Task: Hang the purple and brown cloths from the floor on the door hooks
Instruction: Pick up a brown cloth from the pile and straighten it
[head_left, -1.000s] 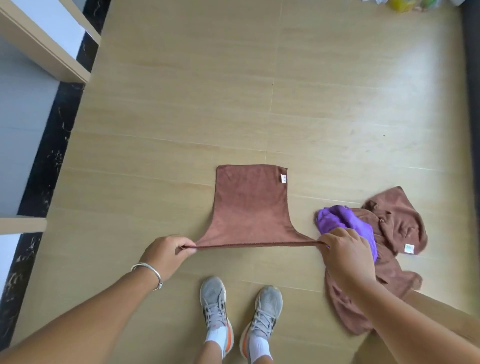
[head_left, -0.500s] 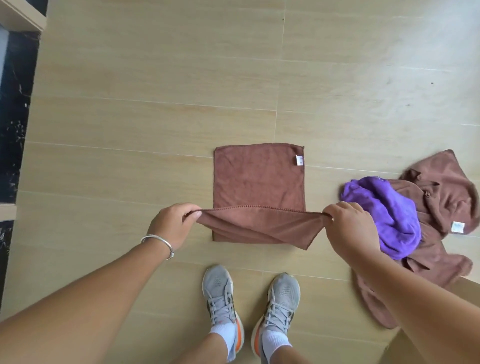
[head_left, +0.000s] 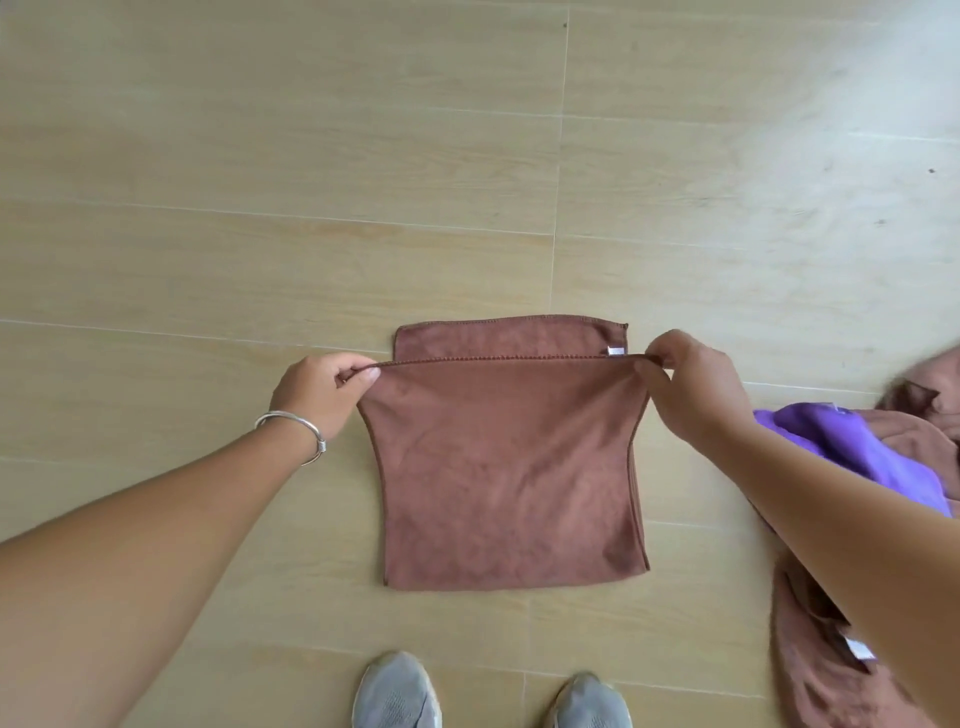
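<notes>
- A pale wood-look tiled floor (head_left: 260, 156) fills the head view, its thin grout lines running across and down the frame.
- A brown cloth (head_left: 509, 467) lies on the floor at centre, folded over on itself; its upper layer is drawn taut along the far edge, stopping just short of the lower layer's far hem, where a small white tag (head_left: 616, 352) shows at the right corner.
- A heap of more brown cloths (head_left: 831, 670) sits on the floor at the right edge — partly hidden behind the right forearm.
- A purple cloth (head_left: 878, 457) rests crumpled on that heap, just beside the folded one but not touching it.
- The left hand (head_left: 317, 387) pinches the folded layer's left corner between thumb and curled fingers.
- The right hand (head_left: 691, 384) pinches the right corner the same way — the edge stretched straight between the two hands.
- Two grey sneakers (head_left: 397, 693) point forward at the bottom of the frame, near the cloth's near edge.
- A silver bangle (head_left: 298, 431) circles the left wrist.
</notes>
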